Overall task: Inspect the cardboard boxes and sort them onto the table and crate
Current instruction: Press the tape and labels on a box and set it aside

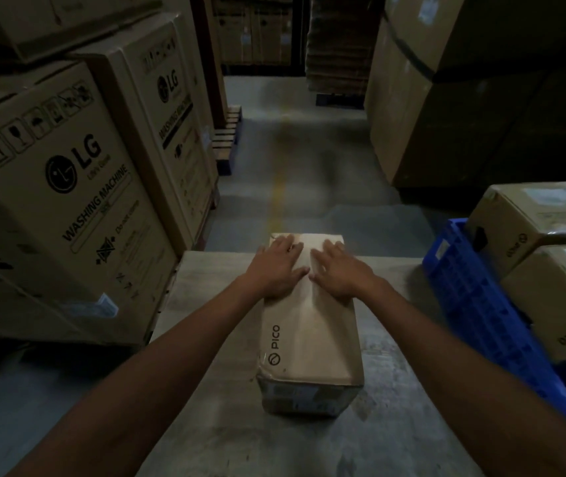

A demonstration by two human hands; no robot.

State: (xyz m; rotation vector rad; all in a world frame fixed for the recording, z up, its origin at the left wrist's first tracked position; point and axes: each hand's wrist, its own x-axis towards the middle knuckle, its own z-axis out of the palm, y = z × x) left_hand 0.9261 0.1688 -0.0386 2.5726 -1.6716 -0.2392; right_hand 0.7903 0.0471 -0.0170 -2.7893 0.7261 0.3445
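A long cardboard box marked PICO lies lengthwise on the grey table, its far end reaching the table's far edge. My left hand and my right hand both rest flat on the box's top near its far end, fingers straight and spread, thumbs almost touching. To the right a blue plastic crate holds two more PICO cardboard boxes, one farther and one nearer.
Tall washing machine cartons stand stacked close to the table's left side. Large brown cartons rise at the right rear. A concrete aisle with a yellow line runs ahead, with wooden pallets at its left.
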